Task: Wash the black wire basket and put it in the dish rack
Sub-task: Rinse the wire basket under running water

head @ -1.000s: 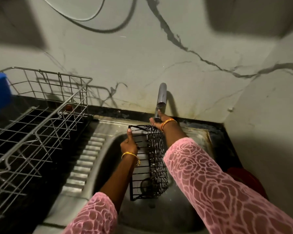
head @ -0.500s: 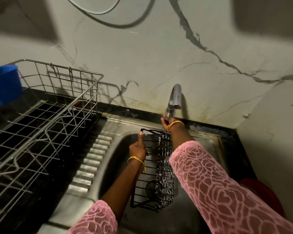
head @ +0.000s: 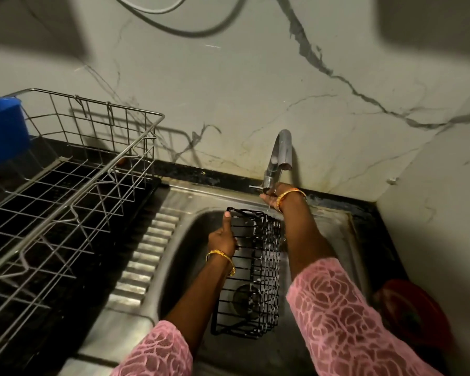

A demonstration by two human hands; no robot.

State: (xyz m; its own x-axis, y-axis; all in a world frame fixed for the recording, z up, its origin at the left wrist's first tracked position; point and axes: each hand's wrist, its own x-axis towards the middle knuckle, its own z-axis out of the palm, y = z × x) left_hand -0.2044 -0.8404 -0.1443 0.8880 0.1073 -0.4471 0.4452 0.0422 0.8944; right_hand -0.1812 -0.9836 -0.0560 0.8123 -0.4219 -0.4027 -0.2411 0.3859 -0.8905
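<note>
We hold the black wire basket (head: 251, 270) over the sink (head: 174, 256) with our left hand (head: 223, 236) gripping its left rim, thumb up, and its long axis runs from the tap (head: 278, 156) back toward us. Our right hand (head: 273, 195) is at the tap's base beyond the basket's far end; its finger pose is hidden. The dish rack (head: 73, 183) lies left of the sink, so we judge the left hand nearer

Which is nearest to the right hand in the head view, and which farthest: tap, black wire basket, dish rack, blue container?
From the right hand:
1. Tap, touching, just above it.
2. Black wire basket, below, in the sink.
3. Dish rack, left on the counter.
4. Blue container, far left.
</note>
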